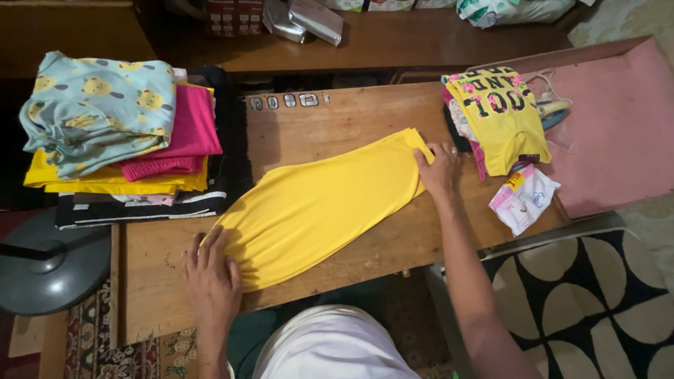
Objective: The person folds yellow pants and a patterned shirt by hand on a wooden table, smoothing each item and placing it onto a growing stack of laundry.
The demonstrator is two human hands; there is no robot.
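On the table: a yellow garment [319, 203] lies folded and slanted across the wooden table [365, 112], one end near the person, the other toward the far right.
Left hand [210, 270]: flat, fingers spread, pressing the near end of the garment; it grips nothing.
Right hand [439, 168]: palm down on the far end, fingers loosely open, pinning the cloth.
Left side: a stack of folded clothes [116, 133] (blue patterned piece on top, pink and yellow below), well apart from the garment.
Right side: a smaller pile topped by a yellow printed shirt [498, 112], just beside the right hand; a white packet [523, 200] near it.
Beyond: a pink mat [618, 126].
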